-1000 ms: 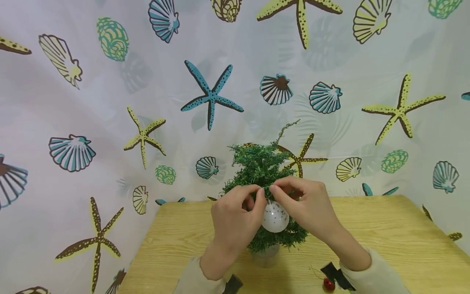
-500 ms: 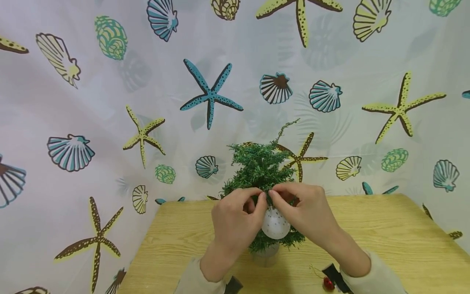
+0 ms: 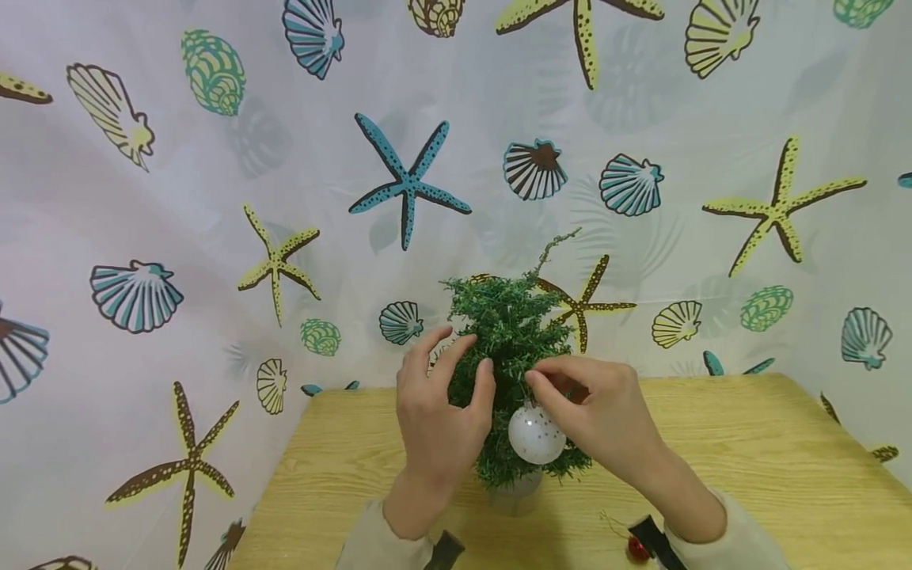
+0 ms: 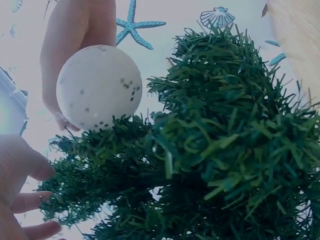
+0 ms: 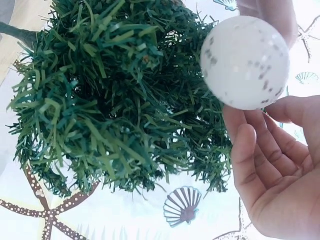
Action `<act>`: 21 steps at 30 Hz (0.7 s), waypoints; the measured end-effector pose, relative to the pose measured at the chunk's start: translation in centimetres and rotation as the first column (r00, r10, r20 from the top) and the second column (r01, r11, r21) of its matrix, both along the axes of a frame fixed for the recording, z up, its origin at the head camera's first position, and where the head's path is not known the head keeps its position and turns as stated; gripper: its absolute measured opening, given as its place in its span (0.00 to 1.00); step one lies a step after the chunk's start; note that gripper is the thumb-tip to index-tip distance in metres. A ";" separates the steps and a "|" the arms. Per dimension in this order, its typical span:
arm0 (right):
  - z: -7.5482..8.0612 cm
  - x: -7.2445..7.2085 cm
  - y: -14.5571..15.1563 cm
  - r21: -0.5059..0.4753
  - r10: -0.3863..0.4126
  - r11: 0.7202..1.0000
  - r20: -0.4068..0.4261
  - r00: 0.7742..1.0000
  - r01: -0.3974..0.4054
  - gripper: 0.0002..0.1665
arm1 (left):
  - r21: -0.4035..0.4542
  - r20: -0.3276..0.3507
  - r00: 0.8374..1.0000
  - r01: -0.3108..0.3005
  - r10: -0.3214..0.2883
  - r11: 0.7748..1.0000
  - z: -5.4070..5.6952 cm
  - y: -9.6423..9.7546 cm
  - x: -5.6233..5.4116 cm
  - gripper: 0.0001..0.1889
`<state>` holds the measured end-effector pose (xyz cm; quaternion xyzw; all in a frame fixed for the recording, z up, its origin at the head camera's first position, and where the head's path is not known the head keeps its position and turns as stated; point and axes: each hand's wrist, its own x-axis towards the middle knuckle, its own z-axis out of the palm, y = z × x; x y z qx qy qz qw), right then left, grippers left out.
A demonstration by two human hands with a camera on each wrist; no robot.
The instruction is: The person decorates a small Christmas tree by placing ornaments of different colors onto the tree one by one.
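A white Christmas bauble [image 3: 537, 433] with dark and shiny specks hangs at the front of a small green artificial Christmas tree [image 3: 507, 313]. Thumb and index finger of my right hand [image 3: 607, 405] pinch its thin hanging loop, just above the ball. On the tree's left side my left hand [image 3: 440, 416] is apart from the bauble, fingers spread and loosely bent, close to the branches. In the left wrist view, that hand's fingertips [image 4: 37, 167] reach the needles' edge. From the right wrist, the bauble [image 5: 245, 62] covers the pinch point.
The tree stands in a pale pot [image 3: 516, 497] on a wooden table [image 3: 342, 467]. A small red ornament [image 3: 637, 549] with a gold thread lies near the right sleeve. A white curtain [image 3: 470, 95] printed with shells and starfish surrounds the table's back and sides.
My left hand has let go of the loop, opened its fingers and moved left. Both hands lowered the bauble slightly before that; my right hand still pinches the loop.
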<state>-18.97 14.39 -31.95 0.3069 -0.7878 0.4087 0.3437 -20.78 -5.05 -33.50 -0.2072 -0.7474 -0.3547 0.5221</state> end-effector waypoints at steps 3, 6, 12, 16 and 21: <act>-0.1 0.3 0.4 -0.008 -0.030 1.000 -0.014 0.999 0.030 0.07 | -0.001 0.041 0.998 0.047 -0.047 0.999 -0.2 -0.1 -0.3 0.17; -0.3 0.8 1.0 -0.027 -0.069 0.997 -0.026 0.997 0.068 0.09 | 0.007 0.068 0.993 0.099 -0.099 0.995 -0.3 -0.1 -0.6 0.18; -1.5 1.5 2.2 -0.082 -0.105 0.991 -0.036 0.994 0.102 0.14 | -0.002 0.070 0.989 0.129 -0.129 0.992 -0.5 -0.4 -0.8 0.17; -2.5 2.0 3.2 -0.096 -0.127 0.988 -0.017 0.992 0.125 0.16 | -0.013 0.072 0.989 0.129 -0.127 0.992 -0.5 -0.6 -0.8 0.16; -4.2 2.7 4.7 -0.085 -0.170 0.981 0.053 0.984 0.174 0.17 | -0.014 0.091 0.986 0.141 -0.139 0.990 -0.5 -0.6 -0.8 0.16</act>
